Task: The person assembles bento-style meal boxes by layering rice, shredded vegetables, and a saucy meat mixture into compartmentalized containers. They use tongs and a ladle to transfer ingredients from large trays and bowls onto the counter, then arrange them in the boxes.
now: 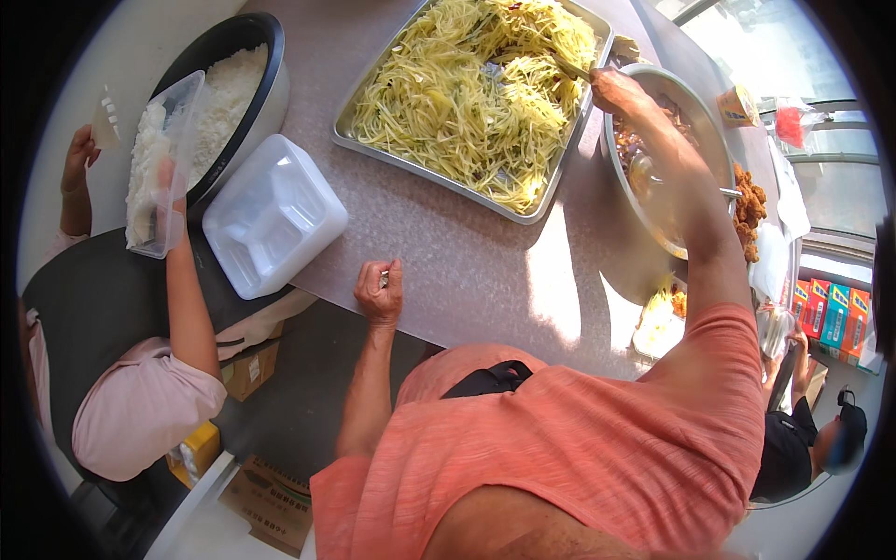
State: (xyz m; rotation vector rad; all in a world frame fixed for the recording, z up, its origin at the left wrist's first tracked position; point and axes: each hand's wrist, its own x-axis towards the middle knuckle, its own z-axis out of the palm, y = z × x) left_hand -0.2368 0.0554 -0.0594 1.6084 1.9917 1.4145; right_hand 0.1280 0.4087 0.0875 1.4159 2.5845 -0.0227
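My right hand [616, 91] grips the handle of a metal serving utensil [571, 68], whose working end is hidden in pale yellow shredded food, probably potato [467, 93]. That food heaps a rectangular metal tray [439, 182] on the table. Closed in a fist, my left hand [378, 295] is at the table's near edge; something small and pale shows between its fingers, too little to name. To its left, a stack of white compartment containers [317, 213] lies beside the rice pot. Under my right forearm stands a round metal basin [611, 159] of reddish-brown food.
At left, a co-worker in pink holds a clear container [191, 121] of rice and a white paddle [106, 123] by a black rice pot [274, 65]. Fried pieces [749, 210] and a filled container [659, 327] lie right. Another person [793, 448] stands far right.
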